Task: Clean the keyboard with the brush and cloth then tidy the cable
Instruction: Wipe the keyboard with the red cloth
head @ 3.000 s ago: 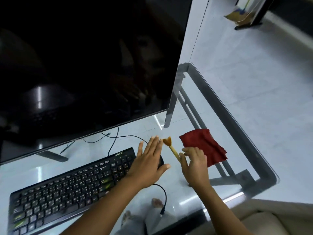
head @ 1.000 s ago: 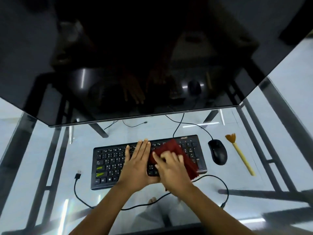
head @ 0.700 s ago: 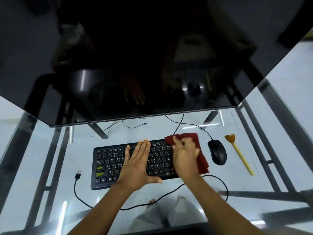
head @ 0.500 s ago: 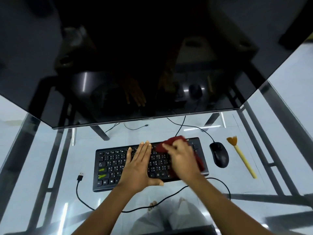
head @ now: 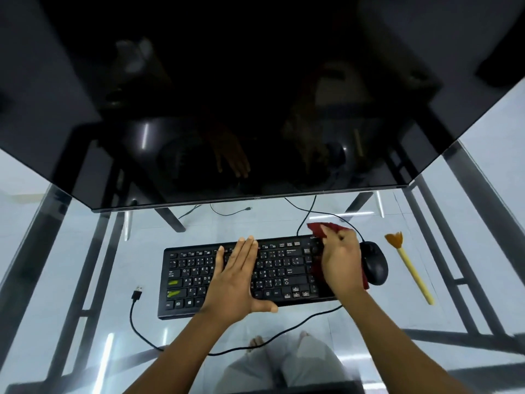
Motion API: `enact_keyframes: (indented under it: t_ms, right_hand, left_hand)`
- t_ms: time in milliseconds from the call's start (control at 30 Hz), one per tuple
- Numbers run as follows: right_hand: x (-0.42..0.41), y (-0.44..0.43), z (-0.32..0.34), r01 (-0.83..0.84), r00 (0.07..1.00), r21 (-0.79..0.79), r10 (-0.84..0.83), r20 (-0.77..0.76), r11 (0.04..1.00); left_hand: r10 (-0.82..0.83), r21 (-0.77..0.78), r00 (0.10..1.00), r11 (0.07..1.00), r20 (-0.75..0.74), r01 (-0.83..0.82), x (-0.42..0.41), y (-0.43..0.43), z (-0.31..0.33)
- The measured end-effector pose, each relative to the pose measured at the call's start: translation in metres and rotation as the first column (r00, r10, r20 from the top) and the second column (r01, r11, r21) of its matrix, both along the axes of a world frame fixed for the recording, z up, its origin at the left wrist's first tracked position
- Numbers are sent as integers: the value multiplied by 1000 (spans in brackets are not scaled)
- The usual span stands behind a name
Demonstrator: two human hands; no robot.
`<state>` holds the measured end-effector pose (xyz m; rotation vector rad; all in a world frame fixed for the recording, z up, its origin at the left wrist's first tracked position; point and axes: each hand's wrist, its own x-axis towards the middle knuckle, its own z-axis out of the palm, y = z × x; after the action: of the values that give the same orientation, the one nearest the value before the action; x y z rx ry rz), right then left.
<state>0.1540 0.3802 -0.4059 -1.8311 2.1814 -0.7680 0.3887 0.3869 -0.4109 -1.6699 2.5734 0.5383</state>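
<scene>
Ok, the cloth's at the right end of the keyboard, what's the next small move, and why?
Probably sweep the cloth left along the keys. The right hand grips it at the right end of the keyboard, beside the mouse, while the left hand lies flat on the middle keys, likely steadying it. The keys between the hands lie bare.

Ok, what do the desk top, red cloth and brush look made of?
Clear desk top: glass, glossy; the person's legs show through. Red cloth: matte fabric, probably; it folds and bunches. Slim brush: pale yellow handle, wood or plastic, unclear; orange-brown tuft of fine bristles.
</scene>
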Motion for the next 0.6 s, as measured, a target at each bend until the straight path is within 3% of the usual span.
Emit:
enact_keyframes:
  t_ms: [33, 67, 133, 233, 300, 367, 433, 500, 600]
  right_hand:
    - [9, 1, 3, 42, 995, 31, -45, 87, 999]
    - [23, 5, 1, 10, 997, 65, -15, 75, 998]
    - [53, 22, -2, -160, 985, 124, 166, -37, 979]
    - [51, 36, -5, -430, 893, 143, 444, -78, 891]
    - [22, 25, -7, -287, 954, 75, 292, -65, 955]
    - [2, 17, -7, 0, 1000, 14, 0, -7, 1000]
    - [12, 21, -9, 74, 997, 29, -73, -9, 997]
    - [41, 43, -10, -121, 991, 67, 124, -42, 990]
    - [47, 73, -7, -485, 873, 126, 488, 7, 865]
  left_hand:
    - [-3, 2, 1000, 1000, 11, 3, 0, 0, 0]
    - [0, 0, 1000, 1000, 21, 0, 0, 0, -1]
    - [6, 3, 1000, 1000, 24, -6, 0, 0, -4]
    - [-7, 23, 1000, 1000, 12, 6, 1, -1, -5]
    - [2, 6, 1000, 1000, -5, -2, 1, -1, -3]
    - [-3, 4, 1000, 1000, -9, 3, 0, 0, -1]
    - [0, 5, 1000, 1000, -15, 0, 0, 0, 0]
    - [8, 8, 1000, 1000, -13, -7, 1, 0, -2]
    - [10, 7, 1000, 1000, -9, -10, 1, -1, -3]
